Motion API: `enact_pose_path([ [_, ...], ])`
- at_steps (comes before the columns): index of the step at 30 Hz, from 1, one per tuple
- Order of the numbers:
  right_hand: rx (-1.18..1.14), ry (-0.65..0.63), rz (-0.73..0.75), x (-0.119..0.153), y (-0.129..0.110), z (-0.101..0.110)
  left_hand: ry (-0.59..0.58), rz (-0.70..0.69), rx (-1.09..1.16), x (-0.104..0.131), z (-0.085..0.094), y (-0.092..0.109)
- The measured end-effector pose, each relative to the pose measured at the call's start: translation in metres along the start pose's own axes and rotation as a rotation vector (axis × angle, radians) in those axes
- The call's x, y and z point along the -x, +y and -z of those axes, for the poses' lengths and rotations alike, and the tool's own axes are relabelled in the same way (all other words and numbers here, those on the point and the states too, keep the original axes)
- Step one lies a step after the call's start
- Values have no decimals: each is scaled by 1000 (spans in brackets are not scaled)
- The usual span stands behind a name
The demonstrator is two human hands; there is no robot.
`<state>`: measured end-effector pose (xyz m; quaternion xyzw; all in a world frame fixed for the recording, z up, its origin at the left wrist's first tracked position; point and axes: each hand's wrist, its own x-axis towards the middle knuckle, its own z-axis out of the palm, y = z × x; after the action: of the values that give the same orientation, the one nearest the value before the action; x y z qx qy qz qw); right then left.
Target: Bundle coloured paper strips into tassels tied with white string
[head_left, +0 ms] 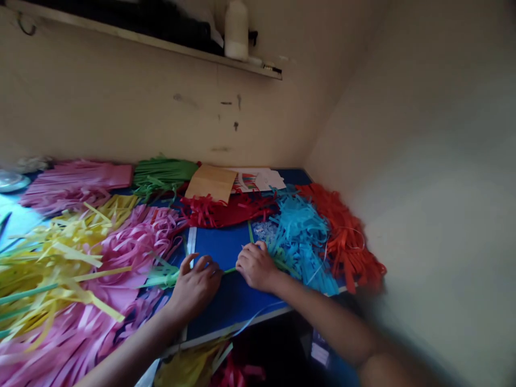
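Over a blue tabletop (221,242), my left hand (198,285) and my right hand (257,267) are a short way apart. Between them runs a thin, twisted green paper strip (229,270), with the fingers of both hands closed on it. Light green fringed paper (163,278) spreads out to the left of my left hand, and more green strips show beyond my right wrist. A light blue paper fringe (300,226) lies just past my right hand. Beside my left arm is a heap of pink fringed paper (139,236). My fingertips are partly hidden.
Yellow fringe (60,258) covers the left side. Red fringe (217,210), a brown envelope (211,183) and green fringe (163,173) lie along the back. Orange-red fringe (342,231) hangs over the right edge by the wall. Above, a shelf (161,45) holds a white bottle (236,29).
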<state>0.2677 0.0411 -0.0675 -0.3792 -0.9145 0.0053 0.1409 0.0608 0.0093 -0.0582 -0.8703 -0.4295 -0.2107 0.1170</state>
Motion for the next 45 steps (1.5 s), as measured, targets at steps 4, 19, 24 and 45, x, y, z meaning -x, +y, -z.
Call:
enact_pose_path([
  [4,64,84,63,6,-9,-3,-1,-45,6,9,0,-2],
  [19,-299,55,-187,32,23,-1,-101,153,189,34,-6,-18],
  [24,-247,-38,-295,22,16,4,-128,210,101,25,-5,-13],
  [45,-150,22,-54,11,-21,37,177,-130,105,2,17,5],
])
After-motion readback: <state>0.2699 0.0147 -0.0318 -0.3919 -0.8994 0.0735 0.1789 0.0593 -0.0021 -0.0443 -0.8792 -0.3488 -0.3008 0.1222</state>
